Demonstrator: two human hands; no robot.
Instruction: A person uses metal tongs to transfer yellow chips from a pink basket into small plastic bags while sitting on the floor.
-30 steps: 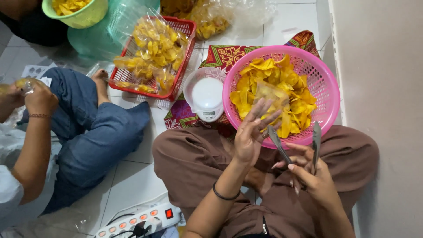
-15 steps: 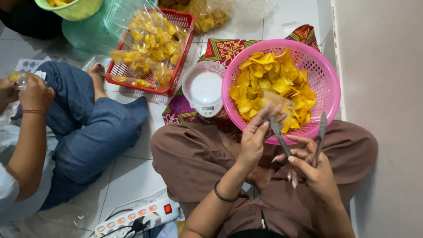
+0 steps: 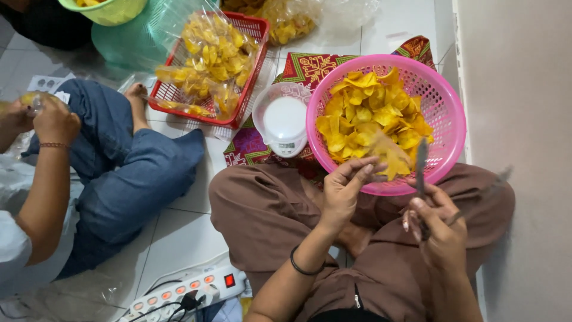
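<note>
item: our left hand (image 3: 344, 192), raised at the 6 o'clock rim of the pink basket (image 3: 444, 122), fingers pinched shut on a clear plastic bag (image 3: 381, 156); the bag is blurred and hangs over the chips (image 3: 369, 119) heaped in the basket.
item: our right hand (image 3: 438, 229), at 4 o'clock of the left, grip closed around metal tongs (image 3: 422, 170); one arm of the tongs points up to the basket rim, the other is a blur toward 2 o'clock.
item: pink basket, resting on our lap and a patterned cloth (image 3: 310, 68) on the tiled floor.
item: small white kitchen scale (image 3: 283, 126), just beside the basket at 9 o'clock.
item: red basket (image 3: 250, 36) of bagged chips, at 10 o'clock of the scale.
item: another person in jeans (image 3: 119, 173), at 9 o'clock, both hands on a small bag.
item: white power strip (image 3: 185, 292), on the floor at 7 o'clock.
</note>
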